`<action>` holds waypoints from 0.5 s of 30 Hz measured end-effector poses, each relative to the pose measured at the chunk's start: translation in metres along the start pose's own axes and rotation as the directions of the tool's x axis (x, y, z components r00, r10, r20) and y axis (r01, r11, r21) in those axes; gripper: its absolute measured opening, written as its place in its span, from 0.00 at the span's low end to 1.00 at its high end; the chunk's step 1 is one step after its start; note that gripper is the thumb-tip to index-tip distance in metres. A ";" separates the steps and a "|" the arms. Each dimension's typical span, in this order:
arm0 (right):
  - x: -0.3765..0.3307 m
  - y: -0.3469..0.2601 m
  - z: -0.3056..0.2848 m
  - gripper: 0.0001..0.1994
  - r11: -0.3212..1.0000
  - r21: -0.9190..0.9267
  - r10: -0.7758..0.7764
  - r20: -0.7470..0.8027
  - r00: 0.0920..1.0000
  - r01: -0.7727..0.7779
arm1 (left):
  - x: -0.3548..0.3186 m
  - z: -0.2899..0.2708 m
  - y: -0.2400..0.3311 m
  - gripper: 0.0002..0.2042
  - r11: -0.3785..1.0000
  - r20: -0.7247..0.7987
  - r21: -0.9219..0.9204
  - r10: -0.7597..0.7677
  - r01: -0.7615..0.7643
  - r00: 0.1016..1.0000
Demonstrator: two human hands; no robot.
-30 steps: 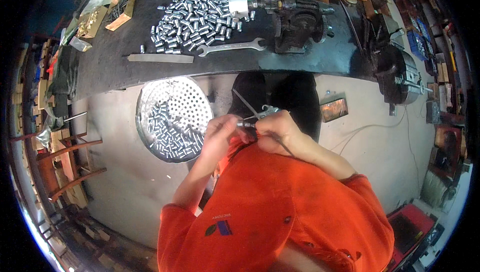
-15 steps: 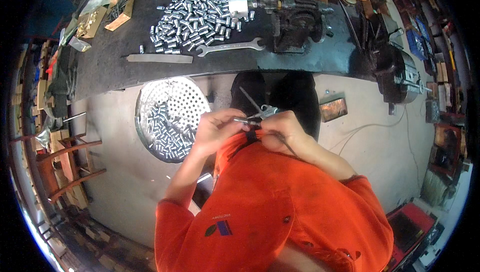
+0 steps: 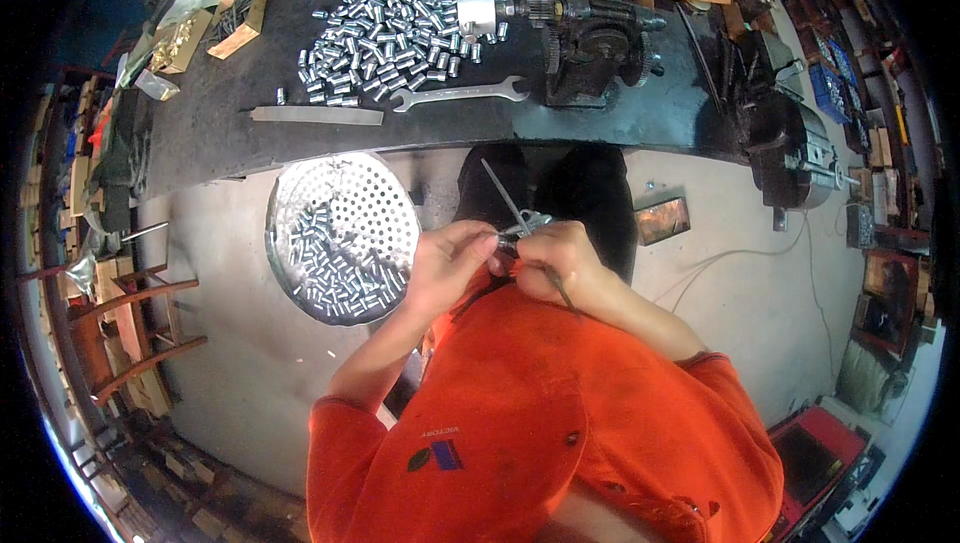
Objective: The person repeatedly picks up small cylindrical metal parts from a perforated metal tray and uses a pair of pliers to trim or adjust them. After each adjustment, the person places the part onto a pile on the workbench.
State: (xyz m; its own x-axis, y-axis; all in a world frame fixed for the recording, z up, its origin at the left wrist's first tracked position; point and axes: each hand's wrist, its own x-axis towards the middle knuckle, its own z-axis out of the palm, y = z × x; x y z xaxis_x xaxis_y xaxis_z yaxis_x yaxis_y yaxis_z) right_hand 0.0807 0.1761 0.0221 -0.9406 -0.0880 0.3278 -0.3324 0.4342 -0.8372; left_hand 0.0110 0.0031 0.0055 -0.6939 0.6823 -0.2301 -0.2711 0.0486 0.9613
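My left hand (image 3: 452, 261) is closed in a pinch on a small shiny metal cylinder (image 3: 507, 240), mostly covered by the fingertips. Against it sits my right hand (image 3: 556, 261), its fingers curled round a long thin dark metal rod (image 3: 503, 189). One end of the rod points up and away past the knuckles; the other comes out below the fist. Beside the rod, at the right fingers, a grey metal piece (image 3: 534, 218) shows; its full shape is hidden. Left of my hands, a round perforated metal tray (image 3: 375, 205) holds many small shiny cylinders (image 3: 345, 268).
On the dark workbench (image 3: 440, 133) lie a heap of shiny cylinders (image 3: 385, 33), an open-ended wrench (image 3: 460, 93), a flat file (image 3: 318, 116) and a geared machine (image 3: 600, 48). A vise (image 3: 795, 143) stands at the right end. Left is a wooden chair (image 3: 135, 323).
The rod has swung to point more steeply away from me. The small cylinder, which stuck out between my fingertips, is now more covered, and my left hand has moved slightly right.
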 end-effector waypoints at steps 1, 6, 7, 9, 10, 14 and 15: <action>-0.001 0.000 0.002 0.03 0.996 0.070 0.046 0.006 0.999 -0.047 | 0.000 0.000 -0.001 0.08 1.000 -0.003 -0.008 0.010 -0.010 1.000; -0.005 0.010 0.008 0.05 0.926 0.262 0.258 0.091 0.962 -0.273 | 0.001 -0.002 -0.006 0.08 0.982 0.013 0.153 0.109 -0.110 0.994; -0.003 0.006 0.007 0.06 0.947 0.245 0.200 0.052 0.978 -0.206 | 0.003 -0.003 -0.007 0.08 0.981 0.020 0.150 0.125 -0.126 0.992; -0.002 0.006 0.008 0.08 0.973 0.192 0.128 -0.004 0.992 -0.125 | 0.008 -0.007 -0.004 0.08 0.989 0.055 0.098 0.102 -0.107 0.993; -0.006 0.015 0.013 0.09 0.981 0.158 0.114 -0.019 0.993 -0.110 | 0.009 -0.008 -0.003 0.08 0.993 0.073 0.073 0.091 -0.096 0.993; -0.004 0.012 0.007 0.11 0.456 0.650 0.586 0.295 0.755 -0.608 | 0.010 -0.009 0.001 0.09 0.973 0.094 0.178 0.133 -0.149 0.987; -0.003 0.012 0.007 0.11 0.298 0.762 0.561 0.347 0.751 -0.575 | 0.010 -0.011 0.001 0.09 0.968 0.100 0.209 0.122 -0.141 0.987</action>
State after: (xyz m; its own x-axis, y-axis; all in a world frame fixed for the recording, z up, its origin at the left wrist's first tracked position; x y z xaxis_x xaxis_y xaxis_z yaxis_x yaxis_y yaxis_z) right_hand 0.0789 0.1759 0.0079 -0.9172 -0.1332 -0.3755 0.3890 -0.5034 -0.7716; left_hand -0.0034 0.0022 0.0023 -0.6517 0.7526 -0.0947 -0.0254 0.1031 0.9943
